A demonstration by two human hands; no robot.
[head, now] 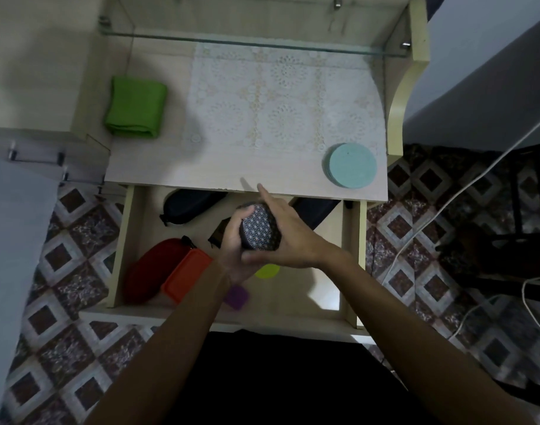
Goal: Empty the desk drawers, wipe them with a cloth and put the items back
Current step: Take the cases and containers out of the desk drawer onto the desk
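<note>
Presently, above the open drawer [130, 250] below the surface [170, 167], both grips hold a patterned round tin [260, 229], left hand [232, 240] wrapping its side, right hand [288, 237] cupping it; judged rigid, light, smooth-sided, best gripped around the wall.

Hidden under the desktop [201, 173] edge: the far ends of the black zip case [186, 207] and of a second dark case [316, 211] in the drawer [351, 259]. Covered in part by the left hand [235, 256] and right hand [290, 237]: the patterned black container [259, 228], its full shape unclear. Mostly masked by the wrists: a yellow-green disc [267, 271] and a purple item [237, 297], both too blurred to identify. Partly concealed behind the left hand: a small dark object [221, 231], unidentifiable. Cut off by the bottom edge: both forearms. Cut by the right edge: white cables [464, 191].
</note>
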